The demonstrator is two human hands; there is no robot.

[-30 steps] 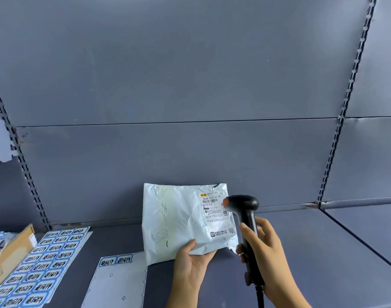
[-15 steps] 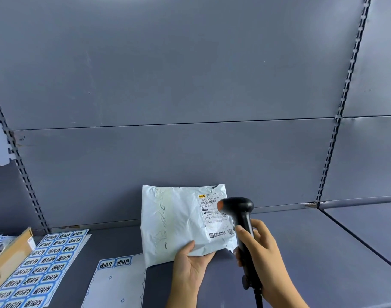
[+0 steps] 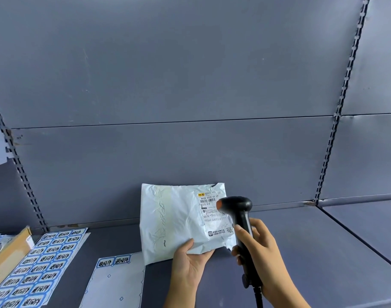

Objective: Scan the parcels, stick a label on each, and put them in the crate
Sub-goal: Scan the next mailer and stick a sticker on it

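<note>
Over the grey metal shelf [image 3: 312,241], the white crinkled plastic parcel [image 3: 179,221] stands upright, gripped at its bottom edge by the left hand [image 3: 187,263], and the right hand [image 3: 265,256], clamped on the black pistol-grip scanner [image 3: 236,204], points its nose left at the parcel's printed label [image 3: 209,202], just beside it.

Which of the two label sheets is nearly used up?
The near-empty sheet beside the parcel: only two blue labels remain, at its top edge. The far-left sheet is covered in rows of labels.
</note>
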